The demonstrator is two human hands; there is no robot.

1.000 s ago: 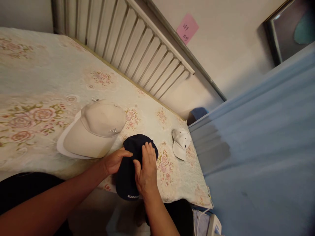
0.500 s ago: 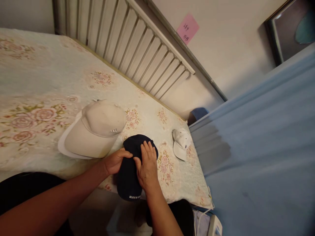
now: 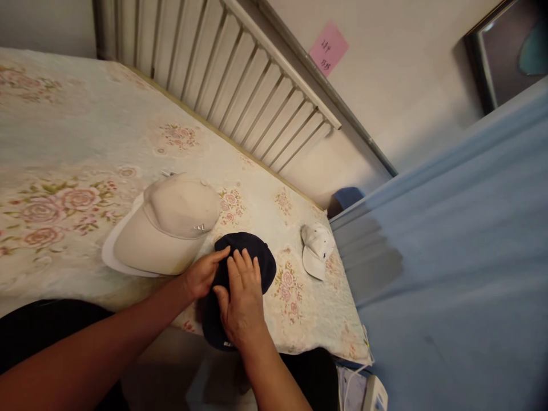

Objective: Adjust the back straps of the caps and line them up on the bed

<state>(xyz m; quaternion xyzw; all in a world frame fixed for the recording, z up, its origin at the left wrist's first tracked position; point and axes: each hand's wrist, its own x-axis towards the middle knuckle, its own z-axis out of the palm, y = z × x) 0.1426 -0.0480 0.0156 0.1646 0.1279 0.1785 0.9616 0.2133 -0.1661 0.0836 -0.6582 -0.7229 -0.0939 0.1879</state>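
Note:
A navy cap (image 3: 257,260) lies near the front edge of a bed covered with a floral sheet (image 3: 77,142). My right hand (image 3: 241,299) rests flat on the cap's top, fingers stretched out and together. My left hand (image 3: 202,275) touches the cap's left side, its fingers laid against the crown. Just left of it sits a large beige cap (image 3: 165,225), stacked on a white brim. A small white cap (image 3: 315,248) lies to the right near the bed corner.
A slatted metal headboard (image 3: 240,80) runs along the bed's far side. A pink note (image 3: 327,48) sticks to the wall. A blue cloth surface (image 3: 454,257) fills the right. A white object (image 3: 374,394) lies at the bottom right.
My right hand has slid left and down across the navy cap, now covering more of its brim. My left hand's fingers have stretched forward along the crown.

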